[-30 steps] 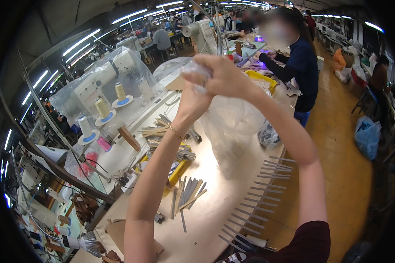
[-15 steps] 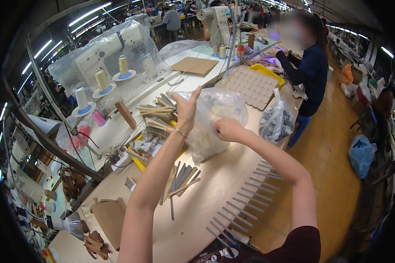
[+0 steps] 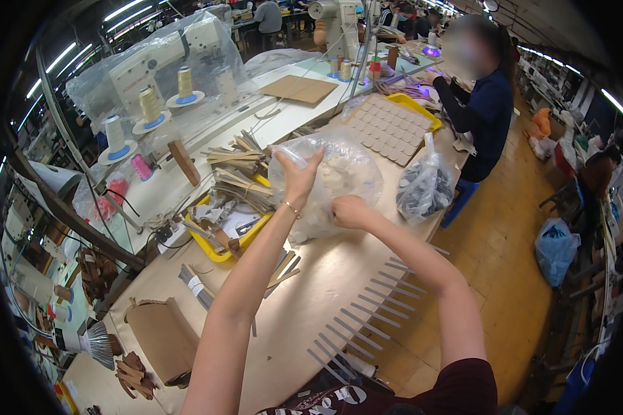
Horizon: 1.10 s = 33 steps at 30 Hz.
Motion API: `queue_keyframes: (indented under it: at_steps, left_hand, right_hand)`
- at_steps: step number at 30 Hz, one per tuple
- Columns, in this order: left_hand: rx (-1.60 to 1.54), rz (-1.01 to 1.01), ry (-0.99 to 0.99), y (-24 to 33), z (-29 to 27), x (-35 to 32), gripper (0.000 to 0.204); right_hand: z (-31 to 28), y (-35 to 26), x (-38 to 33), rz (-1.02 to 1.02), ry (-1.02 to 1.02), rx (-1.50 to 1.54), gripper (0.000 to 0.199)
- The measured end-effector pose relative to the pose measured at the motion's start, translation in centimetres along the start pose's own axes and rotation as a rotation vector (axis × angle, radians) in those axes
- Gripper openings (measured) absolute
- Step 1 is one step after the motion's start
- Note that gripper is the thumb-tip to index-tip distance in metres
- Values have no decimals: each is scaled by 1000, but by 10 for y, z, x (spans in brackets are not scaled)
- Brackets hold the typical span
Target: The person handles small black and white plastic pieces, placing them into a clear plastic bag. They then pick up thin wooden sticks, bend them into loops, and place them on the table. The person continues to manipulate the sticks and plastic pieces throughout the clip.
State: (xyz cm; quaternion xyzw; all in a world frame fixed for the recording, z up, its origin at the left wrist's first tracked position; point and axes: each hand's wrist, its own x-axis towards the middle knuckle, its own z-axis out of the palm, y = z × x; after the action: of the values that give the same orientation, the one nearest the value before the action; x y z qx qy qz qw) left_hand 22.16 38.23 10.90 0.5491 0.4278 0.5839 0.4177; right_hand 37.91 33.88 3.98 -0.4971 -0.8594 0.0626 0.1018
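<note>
Your plastic bag [image 3: 349, 169] is clear and whitish over a pale beige desk [image 3: 291, 346]. To its left you have a bright yellow tray [image 3: 209, 249] and mixed grey and tan strips [image 3: 235, 158], while plain grey strips [image 3: 375, 315] stripe the desk's right edge. Beyond, you see a tan sheet [image 3: 384, 130] patterned with rows of rounded shapes.

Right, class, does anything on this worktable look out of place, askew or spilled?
One thing: the row of grey strips juts past the right edge of the table, over the floor, which looks precarious; the even spacing may be deliberate, though. I see no clear spill.
</note>
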Motion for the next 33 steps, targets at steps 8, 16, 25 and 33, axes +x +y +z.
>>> queue_keyframes:
  at_steps: [8,16,25,33]
  left_hand:
    - [232,445,87,33,4,-23,121]
    - [408,947,294,106,-1,-35,78]
    - [-261,-119,-629,102,3,-58,83]
    - [201,639,-711,82,-14,-64,103]
  right_hand:
    - [-7,-35,-21,40,223,-26,35]
    - [-49,-38,-34,71,502,601,42]
    - [-49,-14,-56,182,-243,737,48]
    - [-177,-55,-105,-30,506,276,22]
